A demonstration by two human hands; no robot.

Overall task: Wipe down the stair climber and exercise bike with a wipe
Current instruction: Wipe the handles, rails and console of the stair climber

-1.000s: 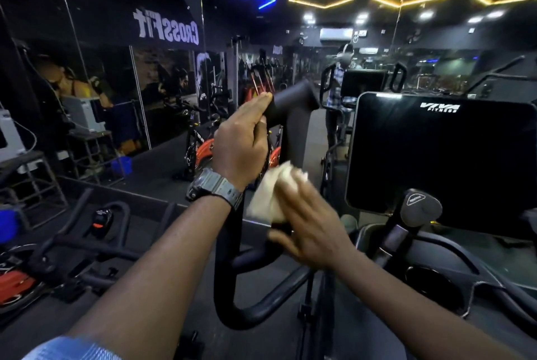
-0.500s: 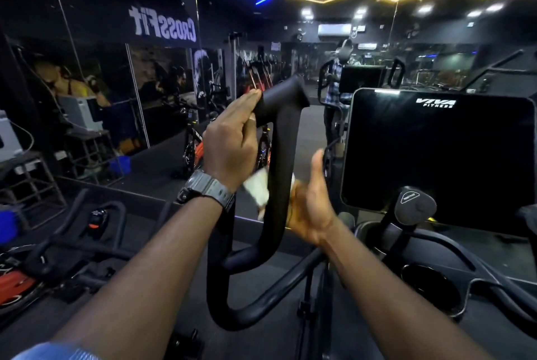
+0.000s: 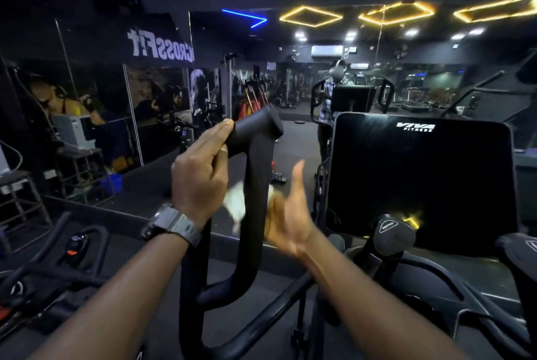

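Head view. The person stands at a black machine in a dark gym. The left hand (image 3: pixel 200 173) holds the top of the upright black handlebar (image 3: pixel 252 179), fingers lying along the short angled grip at its top end and the thumb curled against it; a grey wristwatch (image 3: pixel 174 224) sits on that wrist. The right hand (image 3: pixel 287 220) is pressed to the right side of the same bar, lower down, thumb pointing up and the fingers wrapped behind the bar out of sight. The white wipe (image 3: pixel 236 204) is wrapped around the back of the bar at the level of the right hand: one crumpled part shows at the left of the bar, a smaller part between bar and palm. The hand is blurred, so how tightly it grips the wipe cannot be told with certainty. Just to the right stands the dark console screen (image 3: pixel 421 185), marked VIVA FITNESS, with a rounded black knob (image 3: pixel 392 233) below it. At lower left lies the handlebar of a neighbouring exercise bike (image 3: pixel 58 260). A mirror wall (image 3: pixel 162 103) ahead reflects the room and the yellow ceiling lights (image 3: pixel 311 15).
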